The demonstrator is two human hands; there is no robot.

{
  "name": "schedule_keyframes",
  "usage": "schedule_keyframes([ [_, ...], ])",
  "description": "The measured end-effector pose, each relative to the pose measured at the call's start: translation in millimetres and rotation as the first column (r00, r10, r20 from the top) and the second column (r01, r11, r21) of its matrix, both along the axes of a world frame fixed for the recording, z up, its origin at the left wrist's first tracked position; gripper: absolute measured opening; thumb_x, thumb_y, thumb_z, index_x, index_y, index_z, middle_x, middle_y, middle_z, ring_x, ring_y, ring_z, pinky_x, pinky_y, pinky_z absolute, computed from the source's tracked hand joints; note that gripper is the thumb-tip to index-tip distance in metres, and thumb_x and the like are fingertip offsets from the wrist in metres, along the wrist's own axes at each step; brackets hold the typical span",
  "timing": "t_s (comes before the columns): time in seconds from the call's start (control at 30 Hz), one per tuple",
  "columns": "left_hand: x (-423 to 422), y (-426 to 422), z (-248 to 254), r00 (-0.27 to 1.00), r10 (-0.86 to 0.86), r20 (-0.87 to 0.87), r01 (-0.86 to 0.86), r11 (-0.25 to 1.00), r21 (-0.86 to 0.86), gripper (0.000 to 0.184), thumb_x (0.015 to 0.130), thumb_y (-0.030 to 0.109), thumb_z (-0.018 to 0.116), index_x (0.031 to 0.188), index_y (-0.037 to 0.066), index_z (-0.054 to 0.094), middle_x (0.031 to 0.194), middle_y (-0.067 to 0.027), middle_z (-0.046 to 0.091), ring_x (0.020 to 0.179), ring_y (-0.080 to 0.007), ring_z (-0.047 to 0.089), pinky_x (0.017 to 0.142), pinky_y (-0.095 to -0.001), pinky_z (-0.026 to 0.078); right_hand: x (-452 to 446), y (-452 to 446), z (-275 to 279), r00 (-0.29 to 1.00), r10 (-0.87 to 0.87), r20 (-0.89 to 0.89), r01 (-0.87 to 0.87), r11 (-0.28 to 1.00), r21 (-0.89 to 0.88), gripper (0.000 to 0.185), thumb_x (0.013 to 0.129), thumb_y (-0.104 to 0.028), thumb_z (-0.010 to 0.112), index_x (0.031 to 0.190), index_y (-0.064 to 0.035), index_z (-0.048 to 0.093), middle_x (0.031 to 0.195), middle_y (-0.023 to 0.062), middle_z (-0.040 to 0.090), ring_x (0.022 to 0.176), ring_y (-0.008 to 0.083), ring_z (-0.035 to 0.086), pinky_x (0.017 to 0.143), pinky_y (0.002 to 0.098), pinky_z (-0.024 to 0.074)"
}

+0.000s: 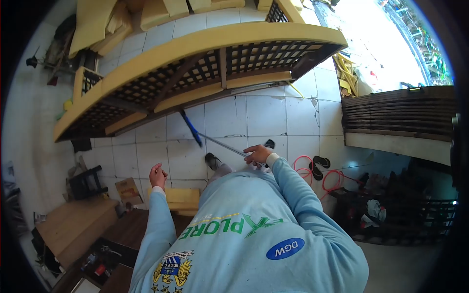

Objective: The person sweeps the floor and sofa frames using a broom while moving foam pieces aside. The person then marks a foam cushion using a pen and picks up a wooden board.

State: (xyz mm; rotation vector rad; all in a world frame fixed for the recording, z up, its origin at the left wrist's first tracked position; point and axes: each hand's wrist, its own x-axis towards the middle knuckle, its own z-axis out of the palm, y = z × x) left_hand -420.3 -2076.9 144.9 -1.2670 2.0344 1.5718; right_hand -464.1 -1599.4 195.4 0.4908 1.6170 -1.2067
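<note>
My right hand (pixel 259 155) is wrapped round the thin metal handle (pixel 222 144) of a long-handled floor tool. Its narrow blue head (pixel 192 129) rests on the white tiles beside the lower edge of a yellow-rimmed lattice frame (pixel 220 41). Whether that head is a broom or a squeegee I cannot make out. Out to the left, over the floor, my left hand (pixel 157 177) is held away from the body with loosely curled fingers and nothing in it. My shoes show on the floor on both sides of the handle.
Yellow foam-like slabs (pixel 163 12) lie at the back. To the right are a dark slatted bench (pixel 400 115), slippers (pixel 317 168) and a looped red hose (pixel 333 181). A wooden table (pixel 73 224), a cardboard piece (pixel 128 190) and a black stand (pixel 87 183) stand at the left.
</note>
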Motion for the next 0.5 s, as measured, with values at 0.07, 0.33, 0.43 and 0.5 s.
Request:
schedule_keyframes([
  [0.07,-14,44,9,0.995,-0.090,-0.049,0.088,0.996,-0.035,0.022,0.095,0.011,0.047,0.114,0.009,0.058,0.072,-0.0015,0.057,0.060,-0.0102,0.054,0.053,-0.0258,0.045,-13,69,-23,0.999,0.026,-0.037,-0.025,0.998,0.052,0.052,0.081,-0.012,0.070,0.131,-0.0084,0.055,0.085,0.0107,0.070,0.055,0.0135,0.057,0.048,0.0308,0.0483],
  [0.33,46,193,-68,0.996,-0.067,0.057,0.067,0.998,0.012,0.029,0.095,0.017,0.051,0.120,0.004,0.055,0.085,-0.0091,0.066,0.070,-0.0134,0.061,0.059,-0.0271,0.048,-24,456,-91,0.655,-0.725,-0.214,0.743,0.567,0.356,0.017,0.080,-0.006,0.061,0.096,-0.0028,0.065,0.073,0.0183,0.066,0.049,0.0237,0.059,0.040,0.0358,0.0457],
  [0.43,68,288,-18,0.727,-0.610,0.315,0.603,0.787,0.129,0.038,0.094,0.034,0.051,0.121,0.007,0.056,0.104,-0.0105,0.067,0.090,-0.0226,0.064,0.074,-0.0380,0.050,-44,480,3,0.955,-0.148,-0.259,0.297,0.549,0.781,0.026,0.078,-0.008,0.057,0.101,0.0034,0.062,0.074,0.0179,0.067,0.058,0.0232,0.067,0.049,0.0362,0.0524],
  [0.5,95,311,-36,0.350,-0.907,0.233,0.933,0.359,-0.004,0.042,0.094,0.041,0.048,0.121,0.010,0.056,0.110,-0.0098,0.066,0.097,-0.0262,0.064,0.082,-0.0430,0.049,-24,509,9,0.875,-0.042,-0.482,0.440,0.482,0.758,0.040,0.077,-0.006,0.056,0.116,0.0037,0.058,0.074,0.0167,0.067,0.057,0.0233,0.067,0.049,0.0364,0.0526],
])
